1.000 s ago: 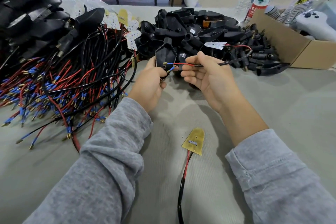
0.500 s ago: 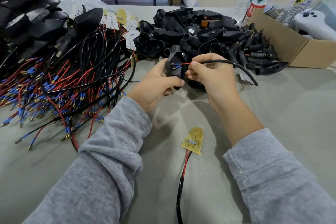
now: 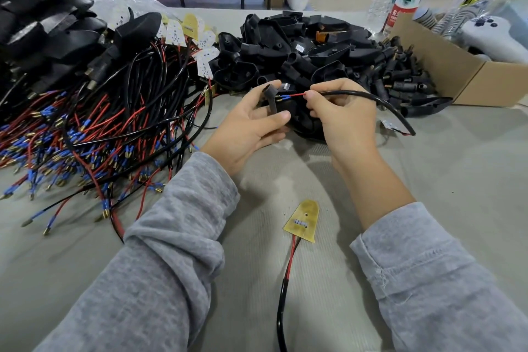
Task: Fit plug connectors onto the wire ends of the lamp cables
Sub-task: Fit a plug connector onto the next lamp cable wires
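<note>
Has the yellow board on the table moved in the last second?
No. The yellow board lies in the same spot on the table, its red and black lead running toward the near edge as before, below the hands.

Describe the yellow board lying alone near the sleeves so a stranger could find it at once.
Start at the grey table, then look between the two grey sleeves. There a yellow board lies flat, its red and black wires trailing toward the viewer. Unlike the boards at the cable pile, it lies alone.
</note>
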### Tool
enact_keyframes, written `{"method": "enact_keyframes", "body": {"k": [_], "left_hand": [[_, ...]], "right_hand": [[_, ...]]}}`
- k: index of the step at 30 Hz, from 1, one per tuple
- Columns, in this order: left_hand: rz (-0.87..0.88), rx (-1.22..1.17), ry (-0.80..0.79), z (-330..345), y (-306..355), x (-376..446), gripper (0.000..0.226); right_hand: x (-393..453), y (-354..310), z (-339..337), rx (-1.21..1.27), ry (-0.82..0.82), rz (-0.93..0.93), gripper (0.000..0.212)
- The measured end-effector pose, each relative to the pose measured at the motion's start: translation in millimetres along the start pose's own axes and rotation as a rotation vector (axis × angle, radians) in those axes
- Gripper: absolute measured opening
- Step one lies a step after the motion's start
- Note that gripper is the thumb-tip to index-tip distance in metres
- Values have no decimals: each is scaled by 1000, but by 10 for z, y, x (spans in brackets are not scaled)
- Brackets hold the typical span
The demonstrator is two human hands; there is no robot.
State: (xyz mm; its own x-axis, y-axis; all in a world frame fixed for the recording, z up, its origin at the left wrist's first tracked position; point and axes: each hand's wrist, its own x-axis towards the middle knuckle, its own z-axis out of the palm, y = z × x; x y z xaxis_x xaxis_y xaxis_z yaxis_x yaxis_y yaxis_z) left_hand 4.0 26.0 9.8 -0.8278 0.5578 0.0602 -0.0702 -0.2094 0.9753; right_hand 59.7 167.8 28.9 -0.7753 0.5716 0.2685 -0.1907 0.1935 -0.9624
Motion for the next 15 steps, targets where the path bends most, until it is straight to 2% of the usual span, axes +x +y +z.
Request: {"method": "enact_keyframes", "body": {"k": [3,10,15], "left_hand": [[10,-1,-22,-9,-1,-17,45],[55,-24,67,33,-18,-6,32],[60,-57,35,27,-19,-12,43]], "right_hand": [[-17,-7,10,3,-17,-6,10],[-8,-1,-3,113,-12,-11,5],[-15,7,19,90,-24,-25,8]]}}
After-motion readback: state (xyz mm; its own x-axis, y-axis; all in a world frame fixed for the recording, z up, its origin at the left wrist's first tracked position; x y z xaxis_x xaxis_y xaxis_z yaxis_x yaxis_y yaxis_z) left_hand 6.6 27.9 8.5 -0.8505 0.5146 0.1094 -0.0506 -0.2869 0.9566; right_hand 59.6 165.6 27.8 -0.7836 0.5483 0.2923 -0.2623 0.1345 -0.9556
